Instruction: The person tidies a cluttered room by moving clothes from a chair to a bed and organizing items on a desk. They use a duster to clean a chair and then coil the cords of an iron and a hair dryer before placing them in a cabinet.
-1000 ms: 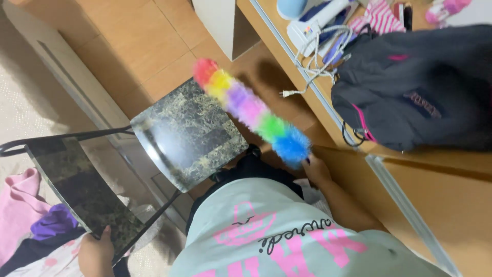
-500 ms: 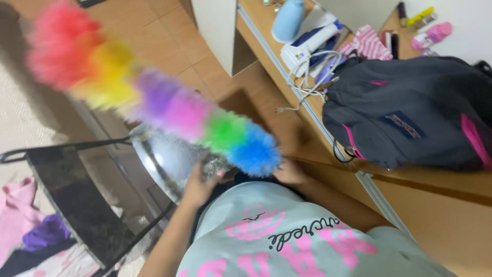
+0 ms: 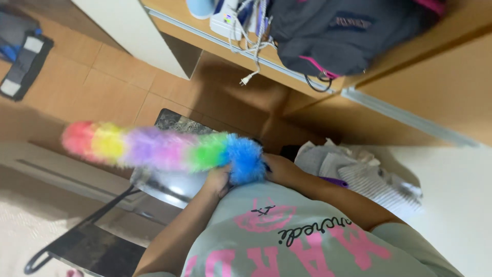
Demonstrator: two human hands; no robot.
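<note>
A fluffy rainbow duster point(image 3: 159, 149) lies level in front of my chest, its red tip pointing left and its blue end nearest me. My right hand point(image 3: 281, 169) is closed on the handle just behind the blue fluff; the handle itself is hidden. Under the green and blue part, my left hand point(image 3: 218, 180) curls its fingers into the fluff. Both hands sit close together above my pale green shirt with pink lettering.
Below the duster stands a chair point(image 3: 171, 123) with a dark marbled seat and black metal frame. A wooden desk point(image 3: 410, 77) carries a dark backpack point(image 3: 348, 31), cables and a white device. Folded clothes point(image 3: 359, 166) lie at right. A bag point(image 3: 23, 56) rests on the tiled floor.
My left hand left the chair and came up to the duster's blue end. The duster swung from tilted up-left to level. The view shifted toward the desk.
</note>
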